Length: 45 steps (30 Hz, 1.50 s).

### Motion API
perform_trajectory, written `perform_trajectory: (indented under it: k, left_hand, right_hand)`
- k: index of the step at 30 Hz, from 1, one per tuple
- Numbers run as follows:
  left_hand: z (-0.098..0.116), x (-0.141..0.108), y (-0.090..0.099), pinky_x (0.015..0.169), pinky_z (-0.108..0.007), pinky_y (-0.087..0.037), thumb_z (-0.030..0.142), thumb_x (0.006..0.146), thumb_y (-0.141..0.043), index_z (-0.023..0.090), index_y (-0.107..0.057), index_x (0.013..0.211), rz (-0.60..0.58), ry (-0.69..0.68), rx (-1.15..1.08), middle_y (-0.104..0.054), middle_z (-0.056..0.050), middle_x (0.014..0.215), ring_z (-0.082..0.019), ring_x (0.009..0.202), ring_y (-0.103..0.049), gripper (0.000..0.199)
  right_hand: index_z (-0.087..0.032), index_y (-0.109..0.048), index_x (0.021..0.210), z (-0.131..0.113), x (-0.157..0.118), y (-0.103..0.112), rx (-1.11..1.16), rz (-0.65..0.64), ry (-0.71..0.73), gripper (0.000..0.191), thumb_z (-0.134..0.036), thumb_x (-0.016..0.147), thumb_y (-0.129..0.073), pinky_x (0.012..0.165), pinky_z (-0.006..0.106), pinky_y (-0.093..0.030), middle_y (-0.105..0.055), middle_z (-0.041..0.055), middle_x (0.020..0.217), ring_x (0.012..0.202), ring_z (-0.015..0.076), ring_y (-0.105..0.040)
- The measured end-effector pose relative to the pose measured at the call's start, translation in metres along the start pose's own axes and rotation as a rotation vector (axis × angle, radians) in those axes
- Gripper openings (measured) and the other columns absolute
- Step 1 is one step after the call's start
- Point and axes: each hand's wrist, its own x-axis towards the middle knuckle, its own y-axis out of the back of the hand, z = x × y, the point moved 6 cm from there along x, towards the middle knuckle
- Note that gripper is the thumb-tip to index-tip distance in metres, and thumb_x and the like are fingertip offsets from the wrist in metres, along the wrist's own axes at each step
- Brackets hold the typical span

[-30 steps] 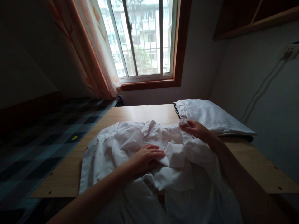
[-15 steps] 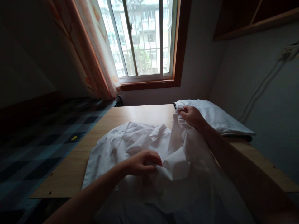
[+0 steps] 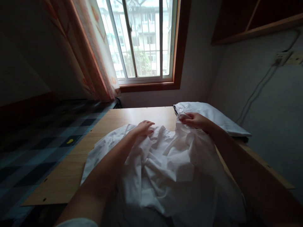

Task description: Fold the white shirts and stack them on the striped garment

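A rumpled white cloth garment [image 3: 165, 157] spreads over the wooden board and hangs over its near edge. My right hand [image 3: 195, 120] pinches a gathered part of it at the upper right, beside the folded white cloth. At the garment's far edge, left of my right hand, my left hand [image 3: 145, 128] rests on the fabric with its fingers apart. The fabric between the two hands lies in loose folds.
Behind my right hand lies a folded white cloth [image 3: 208, 115] with something dark under it. The light wooden board [image 3: 142, 114] has a checkered bed cover [image 3: 47, 148] on its left. Beyond are a window [image 3: 146, 41], an orange curtain [image 3: 82, 47] and a wall socket [image 3: 281, 58].
My left hand has let go of the fabric near the middle and moved forward to the garment's far edge. My right hand still grips its part. The view has shifted slightly.
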Motion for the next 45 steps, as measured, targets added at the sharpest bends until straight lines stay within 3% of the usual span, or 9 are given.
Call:
perform_trajectory:
  k: [8, 17, 20, 24, 30, 34, 38, 42, 45]
  left_hand:
    - [-0.018, 0.003, -0.023, 0.100, -0.033, -0.044, 0.034, 0.088, -0.056, 0.018, -0.071, 0.097, 0.042, 0.009, 0.094, -0.070, -0.011, 0.115, -0.025, 0.113, -0.059, 0.024]
    - [-0.004, -0.019, 0.047, 0.066, -0.027, -0.041, 0.031, 0.088, -0.051, 0.020, -0.064, 0.081, 0.022, 0.232, -0.039, -0.068, -0.005, 0.078, -0.020, 0.073, -0.062, 0.018]
    - [-0.007, -0.026, 0.070, 0.057, -0.026, -0.036, 0.034, 0.087, -0.050, 0.018, -0.061, 0.075, 0.092, 0.346, -0.234, -0.065, -0.002, 0.072, -0.016, 0.063, -0.057, 0.022]
    - [-0.026, -0.031, 0.079, 0.057, -0.026, -0.037, 0.036, 0.088, -0.048, 0.019, -0.061, 0.081, 0.264, 0.551, -0.294, -0.067, -0.004, 0.076, -0.018, 0.066, -0.059, 0.023]
    - [-0.041, -0.034, 0.048, 0.083, -0.040, -0.046, 0.037, 0.094, -0.045, 0.016, -0.058, 0.114, 0.320, 0.742, -0.057, -0.071, -0.017, 0.102, -0.032, 0.099, -0.066, 0.032]
    - [-0.025, -0.033, 0.037, 0.100, -0.051, -0.040, 0.017, 0.086, -0.052, 0.016, -0.055, 0.125, 0.406, 0.620, 0.036, -0.062, -0.021, 0.128, -0.036, 0.121, -0.055, 0.038]
    - [0.002, -0.031, 0.030, 0.106, -0.041, -0.040, 0.005, 0.082, -0.046, 0.017, -0.062, 0.114, 0.487, 0.320, -0.054, -0.064, -0.015, 0.125, -0.027, 0.120, -0.056, 0.038]
    - [0.012, -0.034, 0.006, 0.091, -0.035, -0.048, 0.025, 0.096, -0.043, 0.017, -0.067, 0.096, 0.405, 0.262, -0.244, -0.071, -0.010, 0.096, -0.022, 0.093, -0.064, 0.025]
    - [0.012, -0.037, -0.010, 0.088, -0.036, -0.048, 0.044, 0.101, -0.036, 0.018, -0.067, 0.077, 0.330, 0.254, -0.269, -0.070, -0.008, 0.083, -0.022, 0.085, -0.064, 0.047]
  right_hand:
    - [-0.017, -0.070, 0.090, 0.014, -0.016, 0.016, -0.155, -0.164, -0.109, 0.028, -0.028, 0.064, -0.072, 0.058, 0.025, -0.044, -0.071, 0.0031, 0.079, 0.069, 0.0189, -0.062]
    - [-0.019, -0.069, 0.104, -0.026, 0.009, 0.070, -0.602, 0.522, 0.097, 0.025, -0.028, 0.083, -0.059, 0.071, 0.029, -0.044, -0.073, 0.0086, 0.093, 0.084, 0.0236, -0.064]
    - [-0.018, -0.067, 0.092, -0.038, 0.010, 0.069, -0.610, 0.627, 0.148, 0.022, -0.038, 0.087, -0.061, 0.066, 0.030, -0.041, -0.071, 0.0110, 0.084, 0.078, 0.0238, -0.061]
    - [-0.019, -0.062, 0.074, -0.034, 0.014, 0.037, -0.478, 0.449, 0.097, 0.027, -0.043, 0.086, -0.062, 0.059, 0.028, -0.037, -0.067, 0.0070, 0.072, 0.068, 0.0201, -0.058]
    - [-0.017, -0.061, 0.086, -0.020, 0.030, -0.028, -0.374, 0.216, -0.005, 0.022, -0.038, 0.088, -0.056, 0.059, 0.024, -0.038, -0.069, 0.0062, 0.081, 0.072, 0.0178, -0.060]
    - [-0.015, -0.062, 0.097, -0.013, 0.041, -0.068, -0.500, 0.154, -0.036, 0.020, -0.029, 0.084, -0.060, 0.063, 0.024, -0.040, -0.071, 0.0108, 0.094, 0.081, 0.0200, -0.062]
    - [-0.014, -0.060, 0.111, 0.000, 0.038, -0.110, -0.444, 0.036, -0.035, 0.033, -0.030, 0.082, -0.065, 0.065, 0.026, -0.043, -0.071, 0.0133, 0.106, 0.084, 0.0224, -0.065]
    - [-0.017, -0.061, 0.118, 0.009, 0.029, -0.143, -0.482, -0.086, -0.006, 0.041, -0.036, 0.083, -0.070, 0.077, 0.029, -0.046, -0.071, 0.0141, 0.113, 0.097, 0.0266, -0.066]
    - [-0.013, -0.061, 0.120, 0.009, 0.026, -0.151, -0.548, -0.070, -0.006, 0.042, -0.041, 0.088, -0.065, 0.083, 0.032, -0.047, -0.069, 0.0180, 0.118, 0.106, 0.0292, -0.064]
